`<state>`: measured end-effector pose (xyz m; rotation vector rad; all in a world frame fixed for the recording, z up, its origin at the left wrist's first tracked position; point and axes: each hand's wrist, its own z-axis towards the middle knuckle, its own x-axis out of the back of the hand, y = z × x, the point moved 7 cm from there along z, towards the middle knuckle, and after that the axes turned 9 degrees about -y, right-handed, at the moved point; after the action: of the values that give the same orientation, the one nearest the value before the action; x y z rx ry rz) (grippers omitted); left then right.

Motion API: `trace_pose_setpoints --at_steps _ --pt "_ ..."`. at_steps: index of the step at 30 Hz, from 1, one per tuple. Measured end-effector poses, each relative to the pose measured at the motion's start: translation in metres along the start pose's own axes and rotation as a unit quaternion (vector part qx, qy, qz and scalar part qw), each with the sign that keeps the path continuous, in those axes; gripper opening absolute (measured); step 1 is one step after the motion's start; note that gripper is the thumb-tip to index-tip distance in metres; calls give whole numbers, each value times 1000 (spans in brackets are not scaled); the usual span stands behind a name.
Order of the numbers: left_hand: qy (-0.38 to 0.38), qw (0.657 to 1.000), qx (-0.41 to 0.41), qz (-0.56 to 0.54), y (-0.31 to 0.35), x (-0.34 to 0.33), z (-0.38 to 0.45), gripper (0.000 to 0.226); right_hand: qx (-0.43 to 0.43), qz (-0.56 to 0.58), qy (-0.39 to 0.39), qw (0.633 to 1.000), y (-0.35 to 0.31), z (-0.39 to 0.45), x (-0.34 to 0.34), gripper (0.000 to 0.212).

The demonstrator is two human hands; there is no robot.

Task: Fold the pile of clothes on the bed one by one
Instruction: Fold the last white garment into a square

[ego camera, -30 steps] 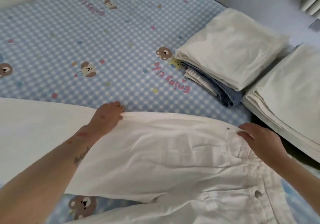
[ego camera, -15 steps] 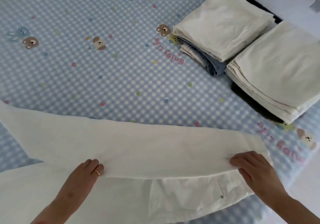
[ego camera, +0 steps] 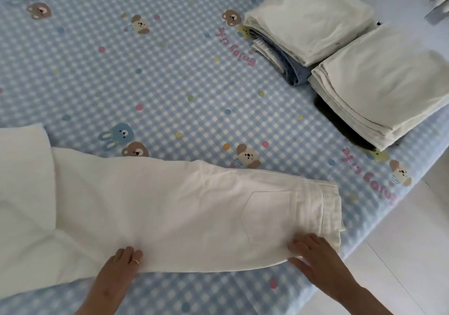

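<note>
While flat on the bed (ego camera: 170,76), white trousers (ego camera: 182,212) under both hands' fingers (ego camera: 301,246).

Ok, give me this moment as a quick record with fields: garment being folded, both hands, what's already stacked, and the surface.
garment: white trousers, folded lengthwise, back pocket up, waistband to the right
left hand: left hand flat on the near edge, ring on one finger
right hand: right hand flat near the waistband corner
stacked: two folded piles, far pile with blue denim beneath, near pile
surface: blue checked bedsheet with bear prints
</note>
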<state>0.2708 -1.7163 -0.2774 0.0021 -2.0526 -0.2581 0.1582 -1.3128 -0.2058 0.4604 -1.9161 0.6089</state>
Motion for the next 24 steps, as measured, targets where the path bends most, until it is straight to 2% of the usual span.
trace_pose_setpoints --at_steps 1,3,5,7,9,12,14,17,19,22,24 --pt "-7 1000 22 -19 -1 -4 -2 73 -8 17 2 1000 -3 3 2 36" --pt "41 998 33 -43 2 2 -5 63 -15 21 17 1000 -13 19 1 53" --pt "29 996 37 -74 8 4 -4 53 -12 -4 11 1000 -29 50 1 58" --pt "-1 995 65 -73 0 -1 0 51 2 -25 -40 999 -46 87 -12 58" --pt "-25 987 133 -83 -27 -9 -6 60 -2 -37 -90 995 -60 115 -23 66" --pt "-5 950 284 -130 -81 -13 -36 77 -21 -2 -72 997 -80 129 -22 64" --pt "-17 916 365 -167 -107 -14 -64 85 22 48 -55 997 -121 142 -16 61" --pt "-16 905 385 -183 -119 -4 -78 80 97 153 -52 982 -203 177 -6 61" --pt "39 891 397 -217 -131 14 -84 73 104 234 -69 964 -262 219 -6 48" --pt "135 845 445 -264 -164 28 -89 42 98 322 -122 934 -351 289 -17 50" --pt "160 822 459 -295 -191 28 -84 62 76 369 -166 911 -407 330 -33 55"
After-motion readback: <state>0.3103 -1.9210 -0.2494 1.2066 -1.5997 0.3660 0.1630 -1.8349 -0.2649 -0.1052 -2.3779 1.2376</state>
